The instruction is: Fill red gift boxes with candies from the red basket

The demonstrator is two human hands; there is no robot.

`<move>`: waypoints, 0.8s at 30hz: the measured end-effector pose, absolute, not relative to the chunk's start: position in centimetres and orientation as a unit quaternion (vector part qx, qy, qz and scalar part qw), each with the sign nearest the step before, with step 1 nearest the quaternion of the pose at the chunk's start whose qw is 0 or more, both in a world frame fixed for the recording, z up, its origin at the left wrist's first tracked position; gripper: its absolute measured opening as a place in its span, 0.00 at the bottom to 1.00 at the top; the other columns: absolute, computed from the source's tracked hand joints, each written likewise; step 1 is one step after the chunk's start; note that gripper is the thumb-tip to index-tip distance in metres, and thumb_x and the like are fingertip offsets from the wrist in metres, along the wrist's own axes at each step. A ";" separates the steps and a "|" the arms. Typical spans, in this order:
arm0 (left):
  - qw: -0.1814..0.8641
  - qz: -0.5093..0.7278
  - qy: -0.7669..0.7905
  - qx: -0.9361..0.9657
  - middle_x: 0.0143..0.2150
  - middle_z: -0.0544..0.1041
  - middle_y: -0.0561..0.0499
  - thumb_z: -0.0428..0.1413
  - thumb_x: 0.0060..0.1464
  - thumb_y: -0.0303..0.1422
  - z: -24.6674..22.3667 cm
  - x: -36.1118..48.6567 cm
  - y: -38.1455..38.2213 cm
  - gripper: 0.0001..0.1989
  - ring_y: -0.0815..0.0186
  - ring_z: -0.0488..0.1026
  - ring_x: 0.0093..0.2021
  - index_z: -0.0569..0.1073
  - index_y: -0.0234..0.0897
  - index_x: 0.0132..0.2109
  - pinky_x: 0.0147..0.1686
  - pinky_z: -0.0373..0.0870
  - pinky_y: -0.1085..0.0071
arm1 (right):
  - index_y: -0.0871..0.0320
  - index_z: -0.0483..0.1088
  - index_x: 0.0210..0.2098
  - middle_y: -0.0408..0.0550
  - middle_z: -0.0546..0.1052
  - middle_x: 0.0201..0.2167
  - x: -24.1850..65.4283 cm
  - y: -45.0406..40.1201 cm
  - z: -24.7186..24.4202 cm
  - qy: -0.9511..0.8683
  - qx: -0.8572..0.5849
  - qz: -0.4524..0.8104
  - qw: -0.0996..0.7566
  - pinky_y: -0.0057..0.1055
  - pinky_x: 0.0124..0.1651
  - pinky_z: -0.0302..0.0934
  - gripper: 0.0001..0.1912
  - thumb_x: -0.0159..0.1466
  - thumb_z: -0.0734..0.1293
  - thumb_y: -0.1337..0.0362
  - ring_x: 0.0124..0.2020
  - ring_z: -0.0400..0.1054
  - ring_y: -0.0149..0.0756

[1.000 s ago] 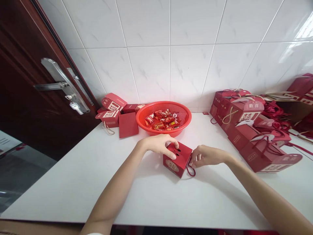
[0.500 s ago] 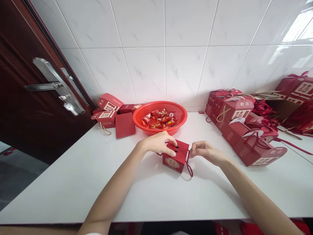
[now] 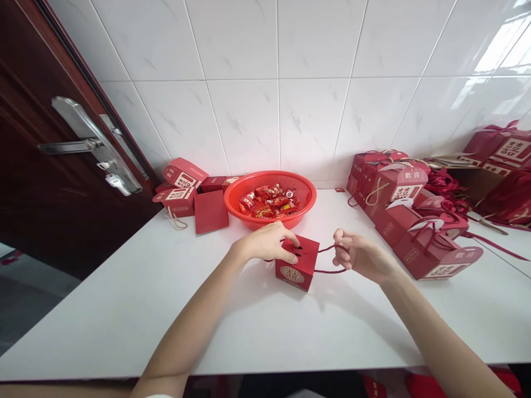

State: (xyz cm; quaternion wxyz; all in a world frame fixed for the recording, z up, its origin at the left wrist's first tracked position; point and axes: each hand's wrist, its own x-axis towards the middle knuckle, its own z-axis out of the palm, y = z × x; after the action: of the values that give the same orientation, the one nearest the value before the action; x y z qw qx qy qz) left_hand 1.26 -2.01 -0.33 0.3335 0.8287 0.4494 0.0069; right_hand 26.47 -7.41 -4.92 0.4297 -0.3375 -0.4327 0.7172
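A small red gift box [image 3: 292, 275] stands on the white table, with a pale round emblem on its front and two dark holes in its top. My left hand [image 3: 271, 242] grips it from the left, thumb and fingers on the top; part of the far side is hidden. A dark red cord [image 3: 327, 271] comes out of the box's right side in a loop. My right hand [image 3: 352, 254] has its curled fingers hooked in that loop and holds it out taut to the right. A short bit of cord shows at the box's left side.
Behind the box sits a red plastic basket [image 3: 232, 205] with wrapped candies [image 3: 269, 203]. Red boxes [image 3: 180, 199] and a flat red box [image 3: 212, 213] lie at the left back. Several more red boxes [image 3: 409, 232] with cords crowd the right. A tiled wall [image 3: 240, 127] bounds the table.
My right hand has taken hold of the cord, which hung loose beside the box, and drawn it out to the right. My left hand stays on the box.
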 end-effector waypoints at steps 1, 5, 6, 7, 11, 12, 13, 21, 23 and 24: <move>0.316 0.017 0.447 0.837 0.47 0.71 0.46 0.65 0.45 0.44 -0.3 1.3 -2.1 0.24 0.56 0.74 0.42 0.81 0.43 0.50 0.33 0.72 0.69 | 0.56 0.68 0.28 0.38 0.70 0.18 26.7 -7.7 -4.1 -0.457 -0.327 0.708 0.428 0.34 0.35 0.64 0.13 0.56 0.74 0.56 0.19 0.64 0.29; 0.310 0.133 0.421 0.842 0.51 0.72 0.46 0.66 0.44 0.34 0.2 1.7 -3.0 0.27 0.57 0.74 0.44 0.79 0.45 0.54 0.41 0.73 0.65 | 0.56 0.74 0.35 0.48 0.79 0.31 26.4 -8.9 -1.2 -0.577 -0.340 0.596 0.442 0.39 0.47 0.66 0.10 0.59 0.74 0.57 0.37 0.73 0.39; 0.340 0.181 0.402 0.831 0.55 0.70 0.45 0.66 0.46 0.33 0.4 1.8 -3.4 0.28 0.60 0.74 0.42 0.77 0.45 0.56 0.41 0.74 0.65 | 0.56 0.74 0.36 0.49 0.79 0.33 26.1 -9.1 -0.7 -0.601 -0.353 0.565 0.442 0.39 0.48 0.65 0.10 0.59 0.74 0.58 0.39 0.73 0.39; 0.376 0.228 0.377 0.815 0.58 0.68 0.44 0.65 0.48 0.33 0.7 1.9 -3.8 0.28 0.63 0.75 0.41 0.75 0.45 0.58 0.41 0.75 0.64 | 0.57 0.74 0.37 0.49 0.79 0.34 25.8 -9.2 -0.2 -0.619 -0.367 0.538 0.440 0.38 0.48 0.66 0.10 0.60 0.73 0.58 0.40 0.73 0.39; 0.483 0.318 0.259 0.774 0.64 0.66 0.44 0.60 0.59 0.38 2.0 2.3 -5.5 0.23 0.59 0.75 0.52 0.70 0.44 0.61 0.52 0.74 0.60 | 0.57 0.72 0.39 0.48 0.78 0.36 23.9 -9.3 0.4 -0.667 -0.396 0.462 0.429 0.37 0.43 0.68 0.11 0.60 0.73 0.58 0.38 0.74 0.40; 0.494 0.311 0.246 0.774 0.65 0.66 0.44 0.58 0.61 0.39 2.2 2.3 -5.8 0.23 0.56 0.72 0.57 0.69 0.44 0.62 0.55 0.72 0.58 | 0.56 0.71 0.40 0.47 0.78 0.35 23.4 -9.3 0.4 -0.676 -0.397 0.446 0.431 0.37 0.42 0.69 0.12 0.60 0.72 0.59 0.37 0.74 0.39; 0.501 0.297 0.240 0.777 0.66 0.66 0.45 0.57 0.62 0.40 2.4 2.4 -6.1 0.25 0.54 0.69 0.62 0.67 0.45 0.64 0.58 0.70 0.57 | 0.56 0.70 0.41 0.46 0.78 0.34 23.0 -9.2 0.3 -0.680 -0.397 0.435 0.437 0.37 0.40 0.69 0.12 0.60 0.72 0.59 0.36 0.74 0.39; 0.383 0.245 0.264 0.851 0.74 0.54 0.48 0.56 0.62 0.46 2.3 2.6 -7.4 0.34 0.49 0.51 0.72 0.58 0.48 0.70 0.66 0.61 0.52 | 0.55 0.68 0.39 0.41 0.76 0.28 19.5 -9.4 -0.8 -0.626 -0.403 0.400 0.535 0.32 0.34 0.67 0.10 0.60 0.71 0.65 0.30 0.73 0.35; 0.358 0.239 0.258 0.865 0.74 0.54 0.47 0.57 0.61 0.46 2.4 2.7 -7.6 0.34 0.48 0.49 0.73 0.58 0.47 0.71 0.67 0.58 0.51 | 0.55 0.68 0.38 0.41 0.76 0.28 18.9 -9.5 -1.2 -0.608 -0.396 0.392 0.565 0.32 0.34 0.67 0.09 0.60 0.71 0.65 0.30 0.72 0.34; 0.349 0.236 0.257 0.870 0.74 0.54 0.47 0.57 0.61 0.47 2.5 2.7 -7.8 0.35 0.48 0.49 0.73 0.57 0.47 0.71 0.68 0.57 0.50 | 0.55 0.69 0.38 0.41 0.76 0.29 18.8 -9.5 -1.4 -0.600 -0.390 0.396 0.576 0.32 0.34 0.68 0.09 0.60 0.71 0.64 0.30 0.72 0.34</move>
State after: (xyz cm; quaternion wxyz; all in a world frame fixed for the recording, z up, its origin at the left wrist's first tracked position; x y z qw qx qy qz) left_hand 2.68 -7.76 2.51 0.3493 0.8697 0.2572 0.2356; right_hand 18.77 -9.53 -1.41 0.5764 -0.3896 -0.5996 0.3955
